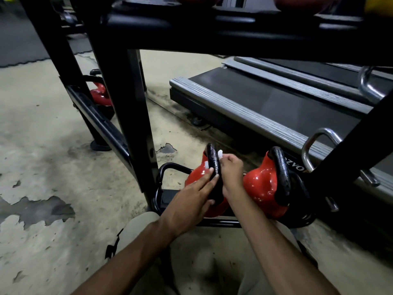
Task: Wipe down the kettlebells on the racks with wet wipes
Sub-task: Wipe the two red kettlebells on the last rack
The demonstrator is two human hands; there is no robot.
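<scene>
Nearest: left grip (197, 192) flat, fingers straight, steadying red kettlebell (194, 176) on bottom rack (170, 166); right grip (231, 169) pinching wet wipe (220, 152) against handle (212, 160) for scrubbing.

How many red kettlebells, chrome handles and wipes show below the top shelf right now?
Red kettlebells: 3 (one being wiped, its right neighbour, one on the far-left rack)
Chrome handles: 2
White wipe: 1, in the right hand
Total: 6
</scene>
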